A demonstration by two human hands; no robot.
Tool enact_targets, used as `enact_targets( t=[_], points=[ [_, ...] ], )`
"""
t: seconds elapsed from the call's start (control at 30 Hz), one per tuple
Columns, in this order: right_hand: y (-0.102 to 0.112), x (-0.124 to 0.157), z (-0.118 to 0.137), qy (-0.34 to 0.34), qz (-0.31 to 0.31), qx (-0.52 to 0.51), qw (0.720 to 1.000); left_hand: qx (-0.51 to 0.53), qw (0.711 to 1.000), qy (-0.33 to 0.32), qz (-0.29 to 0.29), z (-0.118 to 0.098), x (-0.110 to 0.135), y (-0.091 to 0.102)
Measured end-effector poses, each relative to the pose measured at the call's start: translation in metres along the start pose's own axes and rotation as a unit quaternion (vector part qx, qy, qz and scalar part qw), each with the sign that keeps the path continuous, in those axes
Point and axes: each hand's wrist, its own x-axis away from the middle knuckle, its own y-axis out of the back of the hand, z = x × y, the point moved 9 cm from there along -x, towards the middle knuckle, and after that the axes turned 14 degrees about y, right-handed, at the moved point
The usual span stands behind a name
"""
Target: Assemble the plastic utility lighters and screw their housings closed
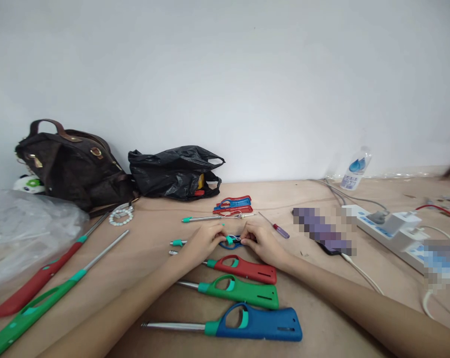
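Note:
My left hand (209, 239) pinches at the near end of an opened blue gas lighter (232, 245), by its teal trigger (230, 239). From the other side, my right hand (264, 242) closes its thumb and fingertips on the same lighter, beside a thin white wire. The fingers partly cover the small parts. Closer to me lie a red lighter (247, 269), a green lighter (243, 292) and a blue lighter (264, 322), all whole. Just beyond my hands are a metal lighter tube (204, 219) with wires, and open red and blue casing halves (235, 204).
A screwdriver (280, 230) lies to the right, then a phone (323, 231) and a power strip (392, 241). A bottle (355, 169) stands by the wall. At left are long lighters (42, 311), a bracelet (121, 215), a handbag (75, 164) and a black plastic bag (168, 171).

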Motion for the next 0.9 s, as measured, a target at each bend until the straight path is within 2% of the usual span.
enact_targets(
  t=[0.33,0.9],
  points=[
    [-0.0009,-0.0001,-0.0052,-0.01,-0.007,-0.023,1.0,-0.039,0.998,-0.048,-0.015,-0.0068,0.0016,-0.0054],
    [-0.0004,-0.0019,-0.003,-0.003,-0.006,-0.029,1.0,-0.067,0.995,-0.065,-0.019,-0.007,0.0016,-0.008]
  ],
)
